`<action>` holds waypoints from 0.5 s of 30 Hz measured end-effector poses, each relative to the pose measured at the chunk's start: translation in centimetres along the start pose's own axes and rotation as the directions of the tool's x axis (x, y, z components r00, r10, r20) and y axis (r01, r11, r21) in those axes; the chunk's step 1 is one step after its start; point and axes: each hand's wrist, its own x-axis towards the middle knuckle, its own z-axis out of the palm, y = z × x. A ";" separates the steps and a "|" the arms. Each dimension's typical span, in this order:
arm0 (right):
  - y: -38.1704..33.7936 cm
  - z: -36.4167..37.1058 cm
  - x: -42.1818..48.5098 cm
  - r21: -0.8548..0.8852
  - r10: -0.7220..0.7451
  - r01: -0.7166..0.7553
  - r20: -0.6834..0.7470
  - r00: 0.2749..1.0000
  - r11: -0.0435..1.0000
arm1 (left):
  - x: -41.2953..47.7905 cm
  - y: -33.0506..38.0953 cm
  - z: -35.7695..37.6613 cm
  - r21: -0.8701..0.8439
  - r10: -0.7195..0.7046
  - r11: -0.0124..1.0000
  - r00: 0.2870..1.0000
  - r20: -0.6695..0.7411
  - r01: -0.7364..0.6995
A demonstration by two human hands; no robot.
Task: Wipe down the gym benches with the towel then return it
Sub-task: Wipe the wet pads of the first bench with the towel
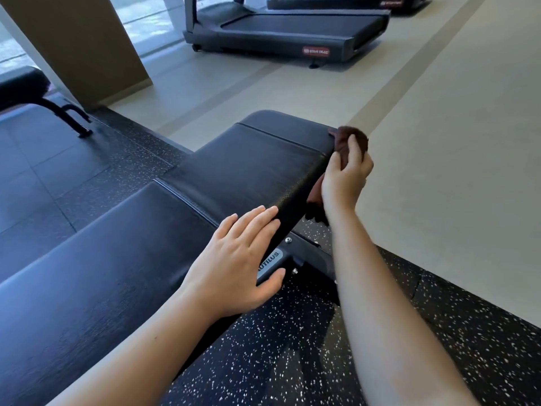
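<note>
A long black padded gym bench (140, 235) runs from the lower left to the upper middle. My left hand (237, 259) rests flat on the bench's right edge, fingers straight and spread. My right hand (345, 174) grips a dark brown towel (348, 137) and holds it against the right side edge of the bench's far pad. Part of the towel hangs below my right hand beside the pad.
A second bench (26, 86) stands at the far left, next to a tan pillar (79, 45). Two treadmills (281, 30) stand on the beige floor at the top. Black speckled rubber flooring (278, 347) lies under the bench.
</note>
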 end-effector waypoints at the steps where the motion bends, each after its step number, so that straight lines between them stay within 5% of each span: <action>1: 0.2 0.1 -1.7 0.019 -0.028 0.028 -0.015 1.000 0.999 | 0.0 0.0 0.0 -0.005 -0.003 1.000 1.000 -0.002 0.003; 5: 1.0 0.2 -8.0 0.057 -0.154 0.155 -0.025 0.988 0.986 | -0.1 0.2 -0.1 -0.049 -0.020 0.999 1.000 -0.019 0.019; 15: 0.2 0.2 -1.5 -0.095 -0.126 0.125 -0.007 0.992 0.988 | -0.1 0.0 0.3 -0.028 -0.016 1.000 0.999 -0.036 0.015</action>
